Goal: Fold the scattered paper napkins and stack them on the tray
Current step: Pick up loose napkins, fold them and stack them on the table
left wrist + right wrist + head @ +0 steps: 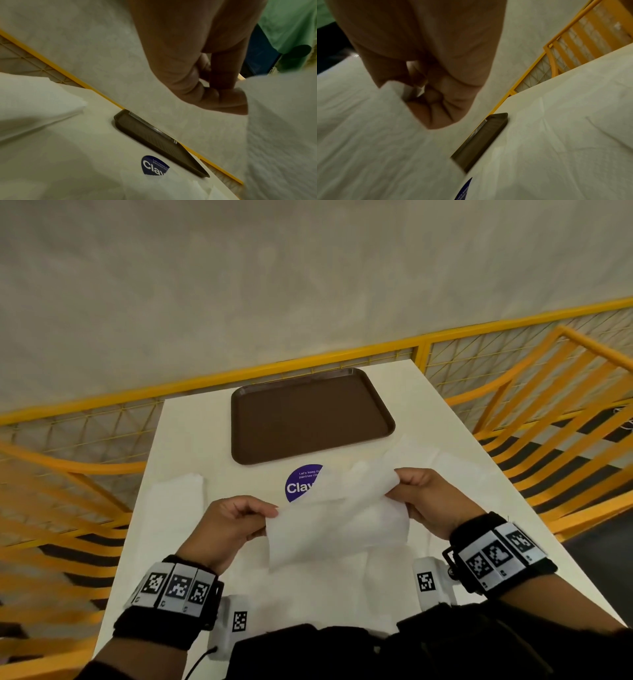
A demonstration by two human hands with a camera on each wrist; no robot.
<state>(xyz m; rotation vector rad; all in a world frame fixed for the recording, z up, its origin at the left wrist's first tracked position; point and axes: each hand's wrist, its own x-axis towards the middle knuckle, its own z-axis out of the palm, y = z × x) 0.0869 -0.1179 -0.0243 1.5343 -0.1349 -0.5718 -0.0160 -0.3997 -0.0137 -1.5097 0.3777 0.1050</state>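
Note:
A white paper napkin (337, 513) hangs in the air over the near half of the white table (462, 446), held by both hands. My left hand (236, 522) pinches its left corner, and my right hand (424, 498) pinches its upper right corner. The napkin (281, 135) fills the right side of the left wrist view, and the same napkin (368, 142) covers the lower left of the right wrist view. A brown tray (308, 416) lies bare at the far middle of the table. More white napkins lie flat on the table, one at the left (174, 494) and one at the right (455, 463).
A round blue sticker (299, 484) sits on the table between the tray and the held napkin, partly covered by it. Yellow railings (548, 412) flank the table on both sides and behind it. A further napkin (308, 594) lies under my hands at the near edge.

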